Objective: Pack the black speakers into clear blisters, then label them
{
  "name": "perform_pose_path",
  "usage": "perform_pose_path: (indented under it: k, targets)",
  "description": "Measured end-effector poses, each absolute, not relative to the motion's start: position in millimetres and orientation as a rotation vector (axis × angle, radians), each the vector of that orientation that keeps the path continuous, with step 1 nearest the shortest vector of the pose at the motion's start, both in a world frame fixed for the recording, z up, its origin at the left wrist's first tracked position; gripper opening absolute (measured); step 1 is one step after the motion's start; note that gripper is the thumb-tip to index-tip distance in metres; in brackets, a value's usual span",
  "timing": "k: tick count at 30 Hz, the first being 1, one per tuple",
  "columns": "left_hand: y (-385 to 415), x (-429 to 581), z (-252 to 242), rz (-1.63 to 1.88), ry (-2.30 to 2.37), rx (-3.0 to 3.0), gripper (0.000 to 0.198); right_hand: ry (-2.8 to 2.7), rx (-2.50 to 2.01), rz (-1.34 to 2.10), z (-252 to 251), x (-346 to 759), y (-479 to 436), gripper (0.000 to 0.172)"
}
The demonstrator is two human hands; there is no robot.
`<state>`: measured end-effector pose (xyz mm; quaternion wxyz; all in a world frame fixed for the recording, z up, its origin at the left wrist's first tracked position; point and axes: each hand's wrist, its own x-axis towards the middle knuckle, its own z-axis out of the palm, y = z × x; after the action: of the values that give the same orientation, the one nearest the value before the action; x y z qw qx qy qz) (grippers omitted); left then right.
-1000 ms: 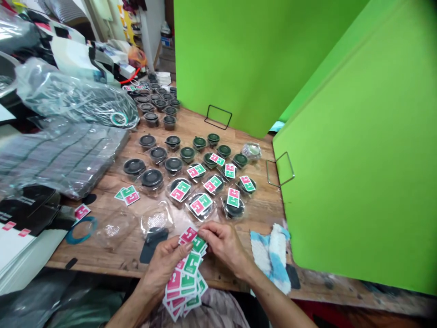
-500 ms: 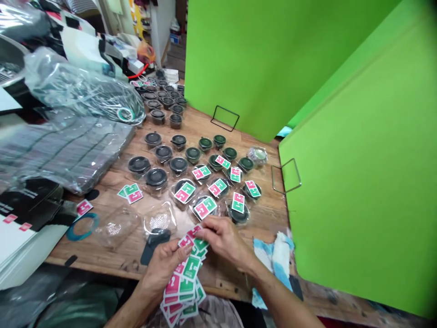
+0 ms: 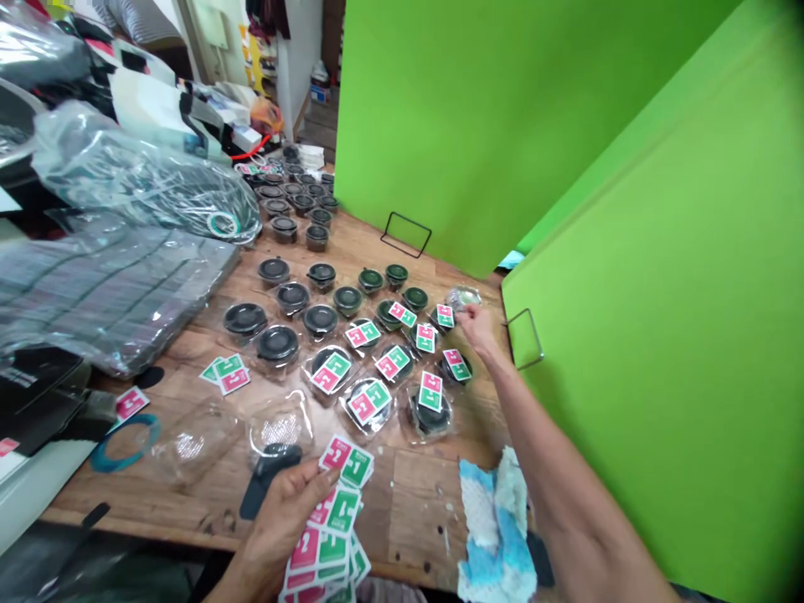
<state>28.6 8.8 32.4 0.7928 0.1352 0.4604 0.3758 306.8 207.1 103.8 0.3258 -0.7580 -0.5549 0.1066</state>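
Note:
My left hand [image 3: 290,502] is closed on a fanned bunch of red-and-green cards [image 3: 332,523] near the table's front edge. Stretched out to the right, my right hand [image 3: 478,328] has its fingers drawn together beside a card [image 3: 445,316] that lies on a black-lidded cup; whether anything is between them is too small to tell. Single cards rest on several clear cups with dark lids, such as the one with a card [image 3: 430,390] at the front right. Other lidded cups [image 3: 277,343] to the left are bare on top. Behind my right hand is a crumpled clear container [image 3: 463,297].
Green panels [image 3: 659,335] with wire stands border the right and back. A blue-and-white cloth [image 3: 496,528] lies front right. Open clear containers [image 3: 280,423], a blue tape roll [image 3: 126,442] and loose cards [image 3: 229,373] are at the left, beside a wrapped grey stack [image 3: 113,285].
My right hand has left the bunch of cards and reached forward and right to the cups. One more cup at the back right now bears a card. The view has shifted slightly.

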Motion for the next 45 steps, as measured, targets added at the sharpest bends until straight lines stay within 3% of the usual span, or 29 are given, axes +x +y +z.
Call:
perform_pose_path:
  k: [4,9,13,17,30,34,39,45]
  targets:
    - [10.1,29.0,31.1,0.817,0.982,0.303,0.033,-1.662,-1.733,0.282,97.0,267.7,137.3,0.020]
    - [5.9,29.4,30.6,0.816,0.912,0.358,0.031,-2.118,-1.321,0.889,70.9,193.3,33.1,0.024]
    - [-1.7,25.4,31.0,0.827,0.861,0.403,0.029,-1.568,-1.371,1.196,42.7,175.4,13.9,0.018]
    - [-5.9,24.4,33.0,0.832,0.819,0.474,0.032,-1.001,-1.359,1.646,32.8,179.3,19.0,0.025]
    - [-8.6,25.4,38.8,0.872,0.865,0.503,0.030,-0.560,-1.202,1.848,41.0,167.4,10.8,0.033]
    - [-9.6,24.8,37.7,0.868,0.922,0.511,0.032,-0.814,-1.315,1.722,36.8,169.1,5.2,0.028]
    - [-5.1,20.7,33.7,0.910,1.047,0.421,0.037,-1.296,-1.502,1.069,56.2,191.2,17.2,0.020]
    - [-1.5,21.5,28.8,0.882,1.041,0.377,0.039,-1.300,-1.670,0.740,92.6,237.7,124.9,0.021]
